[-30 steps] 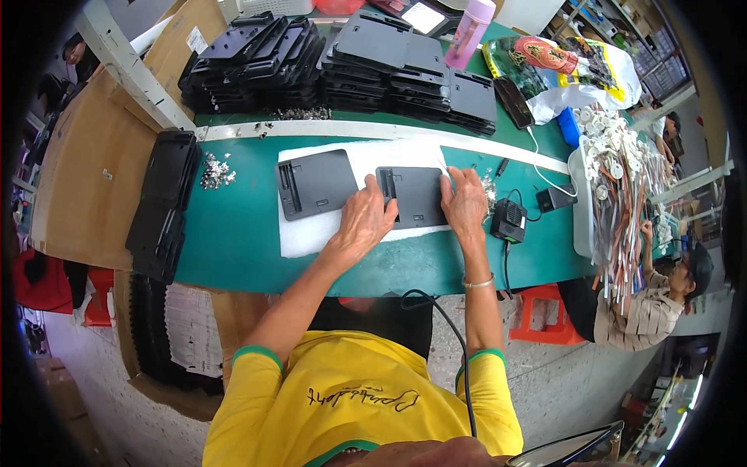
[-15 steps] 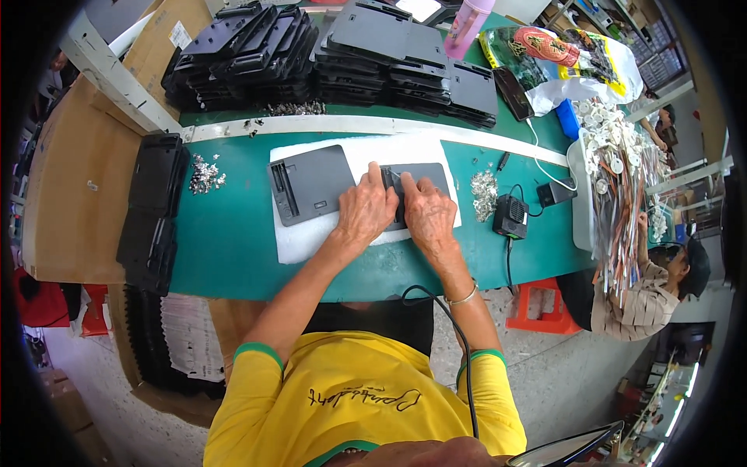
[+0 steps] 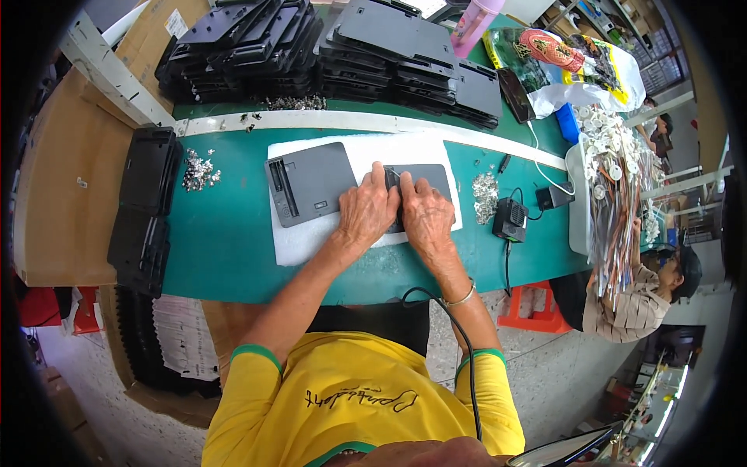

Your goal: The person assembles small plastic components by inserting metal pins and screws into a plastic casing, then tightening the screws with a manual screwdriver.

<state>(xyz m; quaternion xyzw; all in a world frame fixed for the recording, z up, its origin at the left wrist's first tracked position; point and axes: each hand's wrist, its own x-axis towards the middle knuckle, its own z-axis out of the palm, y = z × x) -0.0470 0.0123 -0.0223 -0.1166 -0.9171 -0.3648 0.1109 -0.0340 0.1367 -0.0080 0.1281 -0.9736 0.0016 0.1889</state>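
Observation:
Two dark grey plastic panels lie side by side on a white foam sheet (image 3: 292,253). The left panel (image 3: 323,175) shows a long slot along its left side and a small cutout near its lower edge. Both my hands are at the slotted left side of the right panel (image 3: 433,177). My left hand (image 3: 364,208) is closed, its index finger stretched toward the slot. My right hand (image 3: 428,212) is curled on the panel, index fingertip close to the left one. A thin pale sliver shows between the fingertips; what they pinch is too small to name.
Small metal parts (image 3: 201,171) lie in a pile at left, another pile (image 3: 485,196) at right. Stacked black panels (image 3: 389,39) stand behind a white strip (image 3: 373,123). Beside a black adapter (image 3: 510,218) is a bin (image 3: 576,198) of strips. A co-worker (image 3: 642,300) sits at right.
My hands stay at the same slot on the right panel, with only slight finger movement. The whole view has shifted a little.

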